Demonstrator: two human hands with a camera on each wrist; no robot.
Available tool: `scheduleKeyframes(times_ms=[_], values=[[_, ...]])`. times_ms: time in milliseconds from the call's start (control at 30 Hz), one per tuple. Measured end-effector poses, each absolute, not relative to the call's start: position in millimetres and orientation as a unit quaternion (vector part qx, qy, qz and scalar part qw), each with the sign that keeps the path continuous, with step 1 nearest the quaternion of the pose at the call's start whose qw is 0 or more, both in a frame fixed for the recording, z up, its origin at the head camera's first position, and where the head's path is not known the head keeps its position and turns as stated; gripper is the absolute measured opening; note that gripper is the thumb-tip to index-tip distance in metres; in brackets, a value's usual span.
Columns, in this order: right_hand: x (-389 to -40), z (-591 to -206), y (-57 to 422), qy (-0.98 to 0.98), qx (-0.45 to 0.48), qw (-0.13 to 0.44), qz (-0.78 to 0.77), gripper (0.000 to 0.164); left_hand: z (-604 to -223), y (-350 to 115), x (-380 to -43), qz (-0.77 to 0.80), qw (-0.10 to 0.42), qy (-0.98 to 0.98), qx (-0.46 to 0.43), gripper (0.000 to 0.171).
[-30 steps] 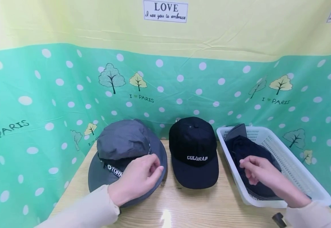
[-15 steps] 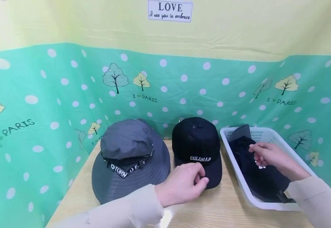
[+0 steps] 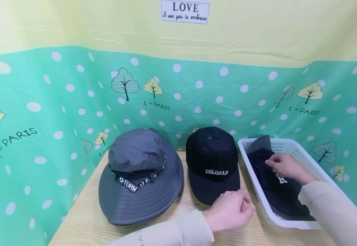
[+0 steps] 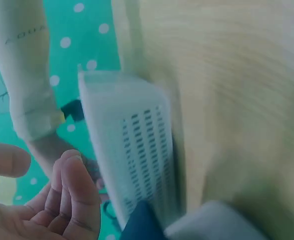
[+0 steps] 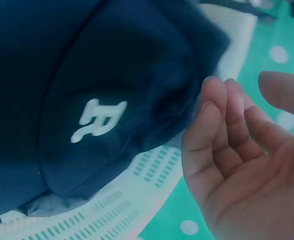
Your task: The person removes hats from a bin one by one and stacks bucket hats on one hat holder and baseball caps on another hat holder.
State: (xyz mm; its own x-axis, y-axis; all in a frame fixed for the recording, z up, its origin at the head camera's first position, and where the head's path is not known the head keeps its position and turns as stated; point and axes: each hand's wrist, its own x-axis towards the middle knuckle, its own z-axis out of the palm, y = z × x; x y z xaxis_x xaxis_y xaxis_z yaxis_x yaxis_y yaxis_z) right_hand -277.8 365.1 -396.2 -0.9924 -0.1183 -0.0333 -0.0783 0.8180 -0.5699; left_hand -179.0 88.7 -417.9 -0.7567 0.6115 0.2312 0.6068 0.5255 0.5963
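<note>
My left hand point(image 3: 229, 210) hovers just in front of the brim of a black baseball cap point(image 3: 212, 153) lettered in white. Its fingers are loosely bent; in the left wrist view the thumb stands apart from the fingertips point(image 4: 79, 180) and nothing lies between. Over the white basket point(image 3: 267, 208) is my right hand point(image 3: 290, 167), above a navy cap point(image 5: 102, 65) with a white letter R. The right wrist view shows that hand's fingers softly curled, thumb apart, holding nothing. Part of the navy cap is hidden by the right hand and sleeve.
A wide-brimmed grey bucket hat point(image 3: 138, 150) with a lettered band sits at the left on the wooden table point(image 3: 80, 212). Another grey brim point(image 3: 259, 145) pokes up at the back of the basket. Behind everything hangs a green and yellow curtain point(image 3: 178, 85).
My left hand has swept right, from over the grey hat past the black cap's brim toward the basket. The right hand has shifted slightly above the navy cap, and its white letter now shows.
</note>
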Motion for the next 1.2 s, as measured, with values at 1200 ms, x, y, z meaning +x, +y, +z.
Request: scheduleKeyframes(times_ms=[1200], values=[[-301, -447, 361, 0.991, -0.084, 0.021, -0.104, 0.009, -460, 179, -174, 0.661, 0.172, 0.727, 0.069, 0.022]])
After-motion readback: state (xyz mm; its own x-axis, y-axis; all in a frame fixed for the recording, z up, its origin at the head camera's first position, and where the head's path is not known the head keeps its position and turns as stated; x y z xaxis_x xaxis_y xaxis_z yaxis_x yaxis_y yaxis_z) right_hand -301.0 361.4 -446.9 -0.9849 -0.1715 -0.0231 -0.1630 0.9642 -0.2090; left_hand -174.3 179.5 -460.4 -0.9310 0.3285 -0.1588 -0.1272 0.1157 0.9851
